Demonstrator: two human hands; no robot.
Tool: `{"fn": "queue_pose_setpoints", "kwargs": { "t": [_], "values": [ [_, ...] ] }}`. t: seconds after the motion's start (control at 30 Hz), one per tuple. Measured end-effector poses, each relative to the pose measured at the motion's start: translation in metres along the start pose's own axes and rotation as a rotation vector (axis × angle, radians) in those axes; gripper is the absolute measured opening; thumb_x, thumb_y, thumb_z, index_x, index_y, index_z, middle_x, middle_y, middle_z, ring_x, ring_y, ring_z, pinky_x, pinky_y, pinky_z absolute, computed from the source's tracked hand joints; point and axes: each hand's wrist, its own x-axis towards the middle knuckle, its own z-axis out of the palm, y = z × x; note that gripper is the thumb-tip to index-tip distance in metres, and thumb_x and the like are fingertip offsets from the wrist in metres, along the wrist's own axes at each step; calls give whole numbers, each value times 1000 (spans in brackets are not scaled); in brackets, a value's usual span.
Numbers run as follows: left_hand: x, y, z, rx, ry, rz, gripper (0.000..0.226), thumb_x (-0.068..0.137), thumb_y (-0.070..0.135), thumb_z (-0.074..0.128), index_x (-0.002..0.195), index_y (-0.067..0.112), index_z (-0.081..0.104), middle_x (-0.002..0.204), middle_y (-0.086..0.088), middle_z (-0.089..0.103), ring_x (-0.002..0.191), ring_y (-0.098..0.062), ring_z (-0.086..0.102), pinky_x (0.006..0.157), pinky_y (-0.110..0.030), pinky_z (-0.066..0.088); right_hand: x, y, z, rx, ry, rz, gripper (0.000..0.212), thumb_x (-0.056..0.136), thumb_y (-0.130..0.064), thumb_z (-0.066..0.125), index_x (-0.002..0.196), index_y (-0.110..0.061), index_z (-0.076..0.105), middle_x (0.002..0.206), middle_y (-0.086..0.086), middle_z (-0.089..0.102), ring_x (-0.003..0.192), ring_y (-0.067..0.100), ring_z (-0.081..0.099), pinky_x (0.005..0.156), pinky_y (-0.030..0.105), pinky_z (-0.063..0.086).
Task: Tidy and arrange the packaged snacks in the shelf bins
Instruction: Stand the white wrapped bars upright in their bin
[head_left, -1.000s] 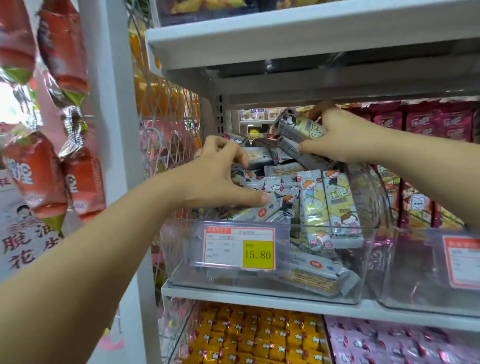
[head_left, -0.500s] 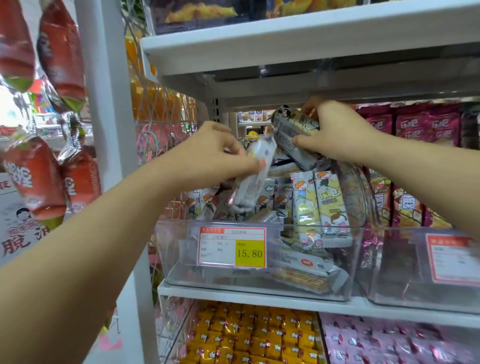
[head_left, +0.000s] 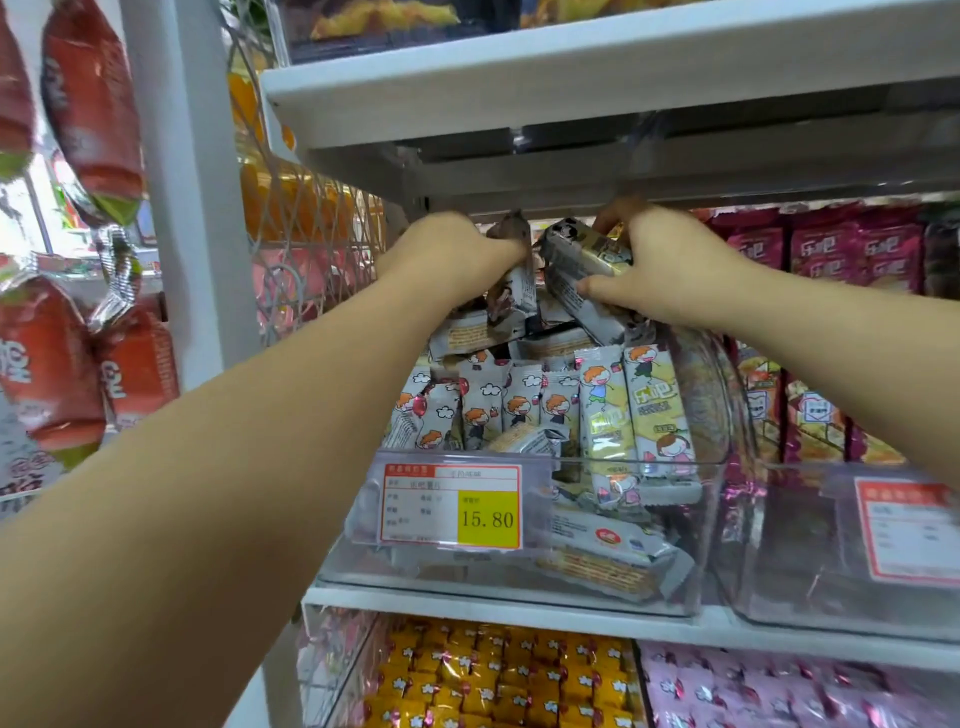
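I see my left hand (head_left: 457, 254) pinching a single packet (head_left: 513, 278) upright above the heaped snack packets (head_left: 605, 415) in the clear bin (head_left: 696, 519), while my right hand (head_left: 670, 265) clamps curled fingers round a tilted bundle (head_left: 574, 262) just beside it.

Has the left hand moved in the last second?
Yes. The left hand has risen away from the bin's price tag, lifting a snack packet to just beneath the upper shelf.
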Motion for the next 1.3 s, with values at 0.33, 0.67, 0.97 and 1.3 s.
{"fn": "queue_pose_setpoints", "kwargs": {
  "t": [0.33, 0.67, 0.97, 1.3],
  "values": [
    [21, 3, 13, 39, -108, -68, 46, 93, 38, 54, 124, 5, 48, 115, -16, 59, 101, -33, 59, 89, -42, 51, 1, 4, 2, 34, 49, -23, 36, 86, -28, 67, 101, -15, 37, 72, 3, 48, 57, 14, 42, 45, 29, 31],
    [-15, 2, -7, 4, -244, 118, 71, 91, 66, 34, 136, 14, 48, 139, -11, 48, 116, -26, 48, 91, -32, 35, 2, 0, -3, 105, -29, -81, 39, 84, -28, 66, 120, -23, 53, 93, 2, 63, 67, 16, 56, 48, 20, 42],
    [-26, -12, -11, 10, -323, 205, 59, 88, 51, 57, 139, 24, 44, 136, 3, 50, 102, -9, 44, 83, -24, 32, 10, -6, -6, 53, -223, -113, 39, 87, -15, 55, 126, -8, 54, 72, 9, 58, 52, 15, 43, 37, 14, 32],
    [-23, -17, -6, -79, -230, 202, 64, 86, 45, 64, 140, 25, 37, 129, 1, 51, 97, -12, 46, 78, -24, 34, 24, -15, 9, -116, -123, -236, 48, 90, -17, 55, 136, -21, 44, 110, 4, 59, 89, 20, 53, 70, 28, 40]
  ]
}}
